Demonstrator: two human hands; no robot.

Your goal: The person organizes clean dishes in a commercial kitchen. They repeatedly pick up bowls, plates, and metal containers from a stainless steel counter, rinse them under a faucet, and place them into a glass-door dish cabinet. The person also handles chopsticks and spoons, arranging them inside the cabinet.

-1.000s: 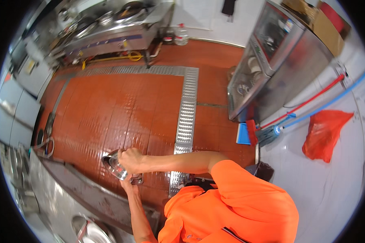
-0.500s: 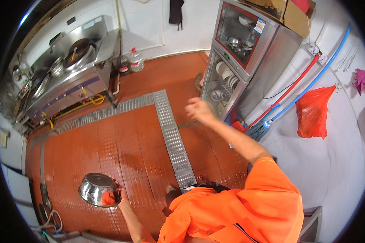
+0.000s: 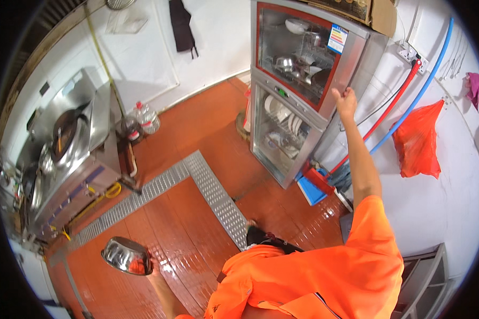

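Note:
My left hand (image 3: 154, 269) is closed on the rim of a shiny stainless steel bowl (image 3: 123, 256), held out over the floor at the lower left. The bowl is tilted, and its mirror-like side reflects orange. My right arm reaches up and forward. At the right edge of the steel dish cabinet's upper glass door (image 3: 327, 80), my right hand (image 3: 346, 102) has its fingers curled in against the frame. That red-trimmed door looks closed, with metal bowls (image 3: 285, 64) behind it. White plates (image 3: 275, 108) stand behind the lower glass door.
At the left is a steel stove (image 3: 85, 183) with a wok (image 3: 65, 133). Clear plastic bottles (image 3: 147, 118) stand by the wall. A metal drain grate (image 3: 215, 194) crosses the red tiled floor. Right of the cabinet are a blue dustpan (image 3: 311, 190), hoses and a red bag (image 3: 418, 143).
My right hand has moved up and right, from in front of the cabinet to its upper door's edge. I have come closer to the cabinet. The bowl stays in my left hand, tilted more.

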